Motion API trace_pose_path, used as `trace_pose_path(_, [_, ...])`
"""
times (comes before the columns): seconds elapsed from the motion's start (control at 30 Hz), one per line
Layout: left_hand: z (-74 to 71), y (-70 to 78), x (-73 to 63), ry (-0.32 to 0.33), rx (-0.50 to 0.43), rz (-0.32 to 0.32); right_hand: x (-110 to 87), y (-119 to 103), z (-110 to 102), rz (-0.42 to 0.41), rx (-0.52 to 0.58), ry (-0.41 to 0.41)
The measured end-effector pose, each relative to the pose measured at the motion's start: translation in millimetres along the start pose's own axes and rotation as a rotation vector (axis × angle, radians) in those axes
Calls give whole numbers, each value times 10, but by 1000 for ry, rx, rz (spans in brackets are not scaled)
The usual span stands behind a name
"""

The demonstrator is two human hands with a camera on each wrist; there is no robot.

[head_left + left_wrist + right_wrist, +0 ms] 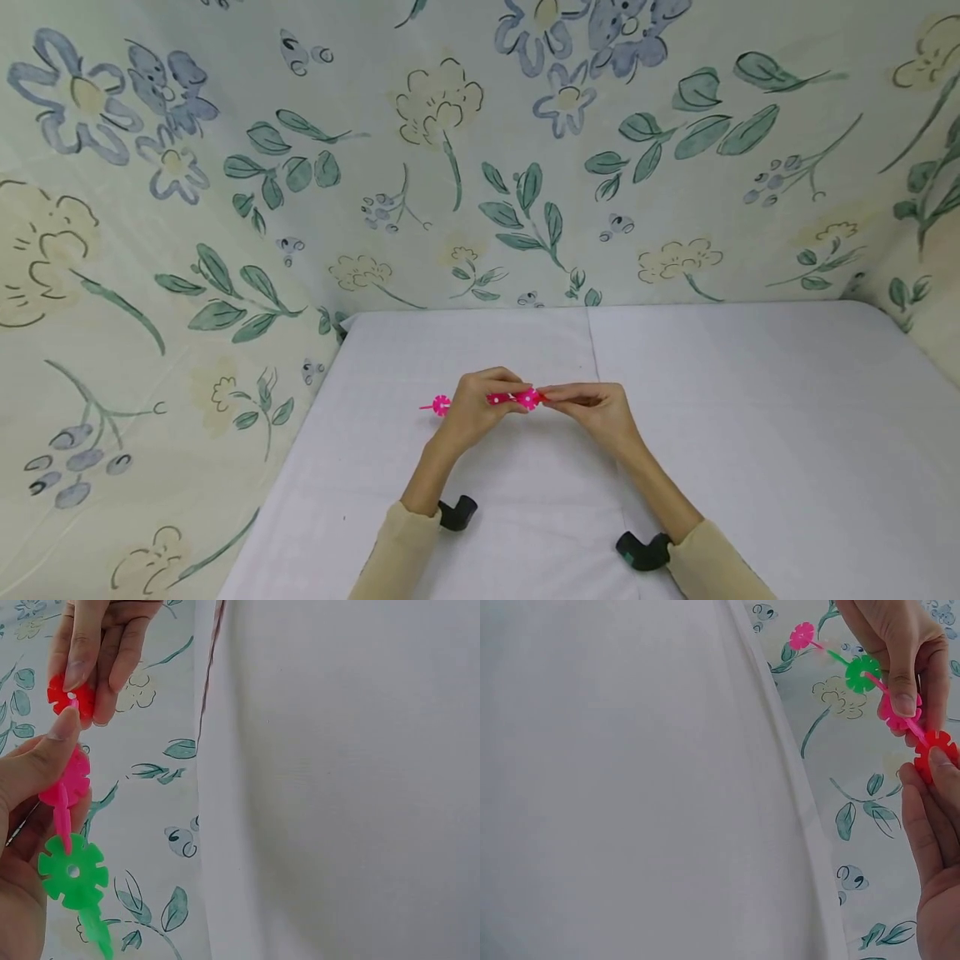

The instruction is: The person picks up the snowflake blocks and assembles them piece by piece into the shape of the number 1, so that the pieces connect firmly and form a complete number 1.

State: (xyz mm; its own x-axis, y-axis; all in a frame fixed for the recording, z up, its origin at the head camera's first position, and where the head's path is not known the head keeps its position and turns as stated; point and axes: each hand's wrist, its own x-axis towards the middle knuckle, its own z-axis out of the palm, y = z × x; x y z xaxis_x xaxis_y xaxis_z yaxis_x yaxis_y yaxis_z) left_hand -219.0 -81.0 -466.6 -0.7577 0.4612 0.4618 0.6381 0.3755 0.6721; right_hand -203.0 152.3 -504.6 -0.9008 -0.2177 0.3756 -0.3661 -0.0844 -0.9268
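My left hand [480, 407] grips a chain of notched snowflake discs between thumb and fingers, over the white-covered table. Its pink disc [73, 780] sits under the left thumb, and a green disc [73, 871] follows farther along. Another pink disc [802, 635] shows at the chain's far end in the right wrist view. Between thumb and fingertips, my right hand [596, 410] pinches a red disc [934, 754]. That red disc meets the end of the chain beside the left thumb, its notches partly covered by the right fingers.
A white cloth [750, 433] covers the table, with a crease running front to back. Behind and at the left hangs floral fabric [300, 208]. Black wrist devices [643, 552] sit at the cuffs of both beige sleeves [712, 562].
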Motion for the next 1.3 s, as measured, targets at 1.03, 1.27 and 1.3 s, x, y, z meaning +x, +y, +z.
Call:
trace_pose_path(1.03, [-29,-42,-7,21,-104,25,20,-80,9,-11,-50,-35])
trace_pose_path(1.27, [-60,-37,-7,-5,-133,16,22,-93,-9,-20,-65,-73])
trace_pose_path(1.3, [-57,-41,-8,-7,-142,11,22,-85,-6,-27,-66,-71])
